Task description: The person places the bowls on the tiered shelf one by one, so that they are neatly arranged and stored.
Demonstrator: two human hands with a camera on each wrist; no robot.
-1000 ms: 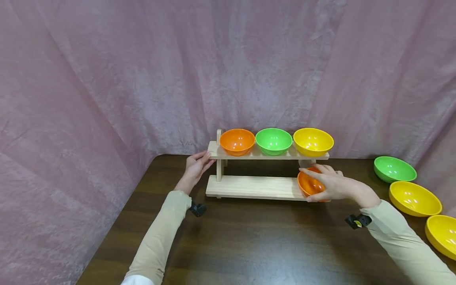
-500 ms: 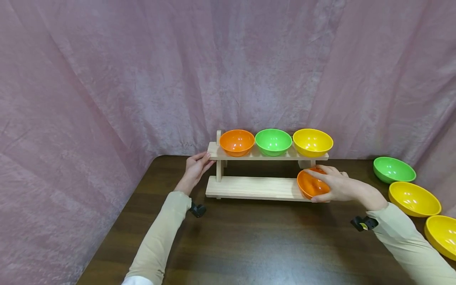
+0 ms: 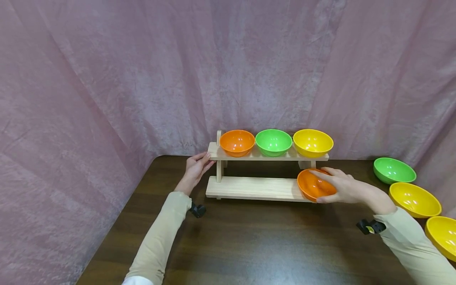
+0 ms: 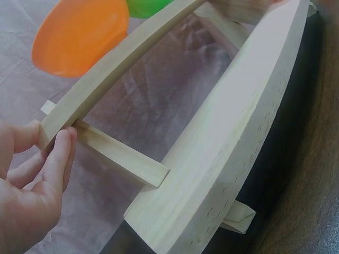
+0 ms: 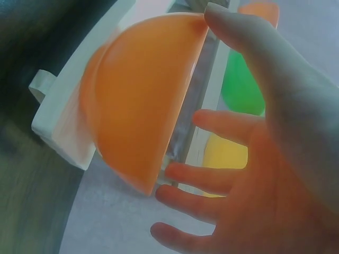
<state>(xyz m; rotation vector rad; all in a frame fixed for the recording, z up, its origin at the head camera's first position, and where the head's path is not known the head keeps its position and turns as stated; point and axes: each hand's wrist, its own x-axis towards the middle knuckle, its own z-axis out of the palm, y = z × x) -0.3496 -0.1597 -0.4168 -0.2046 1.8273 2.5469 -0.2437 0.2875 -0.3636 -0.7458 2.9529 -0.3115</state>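
A two-tier wooden shelf (image 3: pixel 249 187) stands on the table. My left hand (image 3: pixel 194 170) pinches the left end of its upper board, thumb on top and fingers (image 4: pixel 57 159) beneath. On the right end of the lower board sits an orange bowl (image 3: pixel 310 185), upright. Spread over that bowl's right side is my right hand (image 3: pixel 343 189), fingers (image 5: pixel 201 179) extended and thumb tip right at the rim. The upper board bears another orange bowl (image 3: pixel 237 143), a green bowl (image 3: pixel 273 142) and a yellow bowl (image 3: pixel 312 143) in a row.
Along the table's right side stand a green bowl (image 3: pixel 394 170) and two yellow bowls, one (image 3: pixel 415 200) behind the other (image 3: pixel 443 237), close to my right forearm. A pink curtain (image 3: pixel 228 71) hangs behind the dark wooden table (image 3: pixel 249 241).
My right hand has slid to the right across the lower orange bowl, showing more of its inside; the bowl stays in place. The left hand keeps its hold on the shelf.
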